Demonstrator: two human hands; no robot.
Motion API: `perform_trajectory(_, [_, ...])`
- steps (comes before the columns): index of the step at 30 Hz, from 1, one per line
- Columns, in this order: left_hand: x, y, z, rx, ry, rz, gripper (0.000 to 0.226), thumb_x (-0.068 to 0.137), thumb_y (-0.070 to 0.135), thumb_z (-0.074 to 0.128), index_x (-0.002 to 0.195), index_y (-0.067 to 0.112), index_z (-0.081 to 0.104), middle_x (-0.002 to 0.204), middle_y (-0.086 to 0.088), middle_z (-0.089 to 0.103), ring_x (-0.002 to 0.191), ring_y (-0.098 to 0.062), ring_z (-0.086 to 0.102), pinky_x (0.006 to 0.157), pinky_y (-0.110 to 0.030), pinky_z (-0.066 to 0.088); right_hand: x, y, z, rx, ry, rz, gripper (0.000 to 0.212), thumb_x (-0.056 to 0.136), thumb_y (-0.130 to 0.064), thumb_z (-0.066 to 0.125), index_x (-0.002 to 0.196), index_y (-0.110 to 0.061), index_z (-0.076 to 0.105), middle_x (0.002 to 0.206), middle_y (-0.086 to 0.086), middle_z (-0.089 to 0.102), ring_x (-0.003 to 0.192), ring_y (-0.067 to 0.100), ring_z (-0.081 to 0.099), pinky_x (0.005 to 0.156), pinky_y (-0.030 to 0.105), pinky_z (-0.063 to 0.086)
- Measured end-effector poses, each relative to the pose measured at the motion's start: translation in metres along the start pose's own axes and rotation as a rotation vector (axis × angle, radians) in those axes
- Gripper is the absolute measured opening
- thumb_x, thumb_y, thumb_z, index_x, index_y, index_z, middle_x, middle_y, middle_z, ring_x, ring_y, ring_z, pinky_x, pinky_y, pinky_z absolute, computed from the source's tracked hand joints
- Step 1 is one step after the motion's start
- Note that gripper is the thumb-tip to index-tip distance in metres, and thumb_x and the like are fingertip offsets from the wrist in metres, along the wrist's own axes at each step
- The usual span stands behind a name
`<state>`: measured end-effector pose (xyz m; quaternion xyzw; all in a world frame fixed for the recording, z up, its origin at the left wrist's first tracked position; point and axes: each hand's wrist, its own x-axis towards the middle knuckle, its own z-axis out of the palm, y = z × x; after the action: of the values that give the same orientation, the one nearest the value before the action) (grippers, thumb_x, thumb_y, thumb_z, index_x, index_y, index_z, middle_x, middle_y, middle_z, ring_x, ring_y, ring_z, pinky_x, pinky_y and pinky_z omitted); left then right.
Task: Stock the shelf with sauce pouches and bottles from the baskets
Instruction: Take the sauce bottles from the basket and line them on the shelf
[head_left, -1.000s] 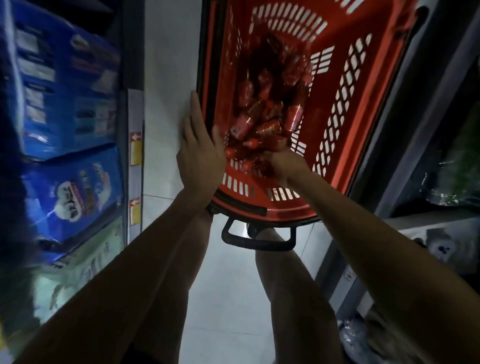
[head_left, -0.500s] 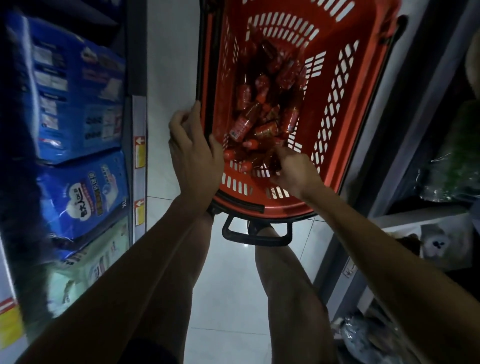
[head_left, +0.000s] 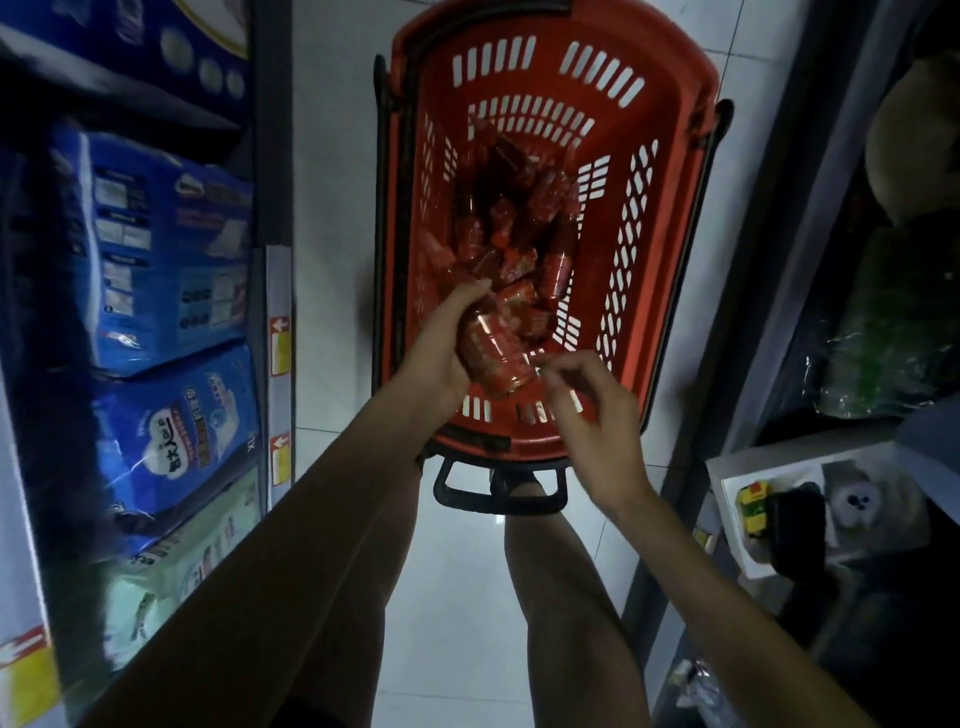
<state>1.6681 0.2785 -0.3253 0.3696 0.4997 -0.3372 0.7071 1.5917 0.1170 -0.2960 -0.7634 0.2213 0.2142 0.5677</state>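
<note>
Gripping hand: the left hand (head_left: 441, 343) curls its fingers round a bundle of red sauce pouches (head_left: 493, 348), thumb over the bundle's far edge. The bundle is held inside the basket at its 6 o'clock end, above the bottom.
Free hand: the right hand (head_left: 597, 415) hovers at 4 o'clock of the bundle, over the basket's near rim. Its fingers (head_left: 558, 371) are loosely bent and spread, with nothing between them. The fingertips are just beside the bundle's corner; whether they touch it cannot be told.
Basket: a red plastic basket (head_left: 675, 249) with slotted walls stands on the white tiled floor (head_left: 332, 208). Its black handle (head_left: 498, 501) lies at 6 o'clock, by the person's bare legs (head_left: 561, 597).
Contents: a heap of red bottles and pouches (head_left: 519, 244) lies on the basket's bottom, from the centre toward 12 o'clock, dim and hard to tell apart.
Left shelf: at 9 o'clock, blue packs (head_left: 171, 415) are stacked, with yellow-and-red price tags (head_left: 280, 338) on the shelf edge.
Right shelf: at 3 o'clock, dark, with green wrapped goods (head_left: 893, 332).
</note>
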Motion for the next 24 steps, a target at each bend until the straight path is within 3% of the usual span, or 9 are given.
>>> perform_trajectory(2, [0.004,0.004,-0.006,0.207,0.097,0.120,0.054,0.090,0.033,0.076,0.139,0.020,0.057,0.113,-0.003,0.077,0.101,-0.022,0.076,0.097,-0.048,0.057,0.023,0.025,-0.003,-0.117,0.016,0.056,0.021,0.105,-0.039,0.055,0.096,-0.023,0.065,0.084,-0.010,0.071,0.079,0.004,0.071,0.068,0.030,0.059])
perform_trajectory(4, [0.004,0.006,-0.015,0.345,0.148,0.194,0.043,0.091,0.035,0.074,0.130,0.028,0.059,0.115,0.003,0.076,0.101,-0.017,0.076,0.093,-0.042,0.058,0.055,0.056,0.003,-0.358,0.013,0.067,0.020,0.105,-0.040,0.054,0.101,-0.024,0.065,0.077,-0.015,0.067,0.067,-0.002,0.066,0.061,0.022,0.052])
perform_trajectory(6, [0.003,0.008,-0.025,0.400,0.148,0.215,0.022,0.094,0.033,0.071,0.114,0.033,0.061,0.106,0.006,0.078,0.096,-0.014,0.076,0.089,-0.037,0.059,0.090,0.089,0.018,-0.617,-0.058,0.005,0.019,0.102,-0.036,0.057,0.113,-0.022,0.064,0.091,-0.011,0.071,0.079,0.009,0.070,0.068,0.031,0.057])
perform_trajectory(8, [0.003,0.008,-0.033,0.430,0.125,0.205,0.013,0.098,0.030,0.066,0.109,0.031,0.062,0.099,0.002,0.079,0.092,-0.018,0.078,0.085,-0.035,0.060,0.122,0.119,0.036,-0.845,-0.172,-0.028,0.036,0.095,-0.025,0.064,0.130,-0.018,0.058,0.114,0.006,0.069,0.100,0.026,0.068,0.081,0.036,0.055])
perform_trajectory(11, [0.009,0.004,-0.045,0.410,0.097,0.161,0.014,0.098,0.026,0.063,0.110,0.018,0.065,0.088,-0.004,0.075,0.083,-0.020,0.075,0.084,-0.036,0.061,0.164,0.153,0.062,-1.129,-0.362,-0.093,0.067,0.087,-0.007,0.069,0.149,-0.013,0.043,0.137,0.020,0.053,0.120,0.039,0.055,0.092,0.046,0.051])
perform_trajectory(13, [0.014,-0.001,-0.051,0.375,0.076,0.120,0.019,0.098,0.025,0.061,0.110,0.011,0.064,0.082,-0.002,0.072,0.077,-0.017,0.071,0.076,-0.032,0.062,0.185,0.169,0.076,-1.249,-0.462,-0.145,0.074,0.084,-0.011,0.075,0.150,-0.012,0.040,0.144,0.024,0.046,0.127,0.043,0.049,0.096,0.050,0.051])
perform_trajectory(15, [0.018,-0.006,-0.053,0.352,0.068,0.088,0.022,0.098,0.024,0.060,0.113,0.009,0.064,0.082,-0.003,0.070,0.074,-0.017,0.070,0.071,-0.030,0.062,0.195,0.179,0.085,-1.321,-0.514,-0.173,0.073,0.087,-0.015,0.074,0.150,-0.010,0.039,0.145,0.026,0.043,0.131,0.045,0.047,0.097,0.051,0.048])
perform_trajectory(19, [0.024,-0.013,-0.050,0.337,0.073,0.077,0.022,0.097,0.021,0.063,0.112,0.006,0.063,0.082,-0.007,0.069,0.073,-0.019,0.068,0.070,-0.031,0.059,0.194,0.183,0.094,-1.300,-0.403,-0.175,0.065,0.090,-0.013,0.071,0.147,-0.009,0.041,0.145,0.025,0.046,0.126,0.043,0.054,0.094,0.051,0.050])
perform_trajectory(24, [0.007,-0.016,-0.041,0.296,0.089,0.045,0.022,0.095,0.020,0.065,0.112,0.006,0.064,0.083,-0.010,0.068,0.071,-0.020,0.067,0.069,-0.030,0.059,0.159,0.160,0.074,-1.058,-0.254,-0.205,0.062,0.087,-0.002,0.067,0.144,-0.011,0.045,0.137,0.022,0.052,0.111,0.037,0.063,0.086,0.040,0.053])
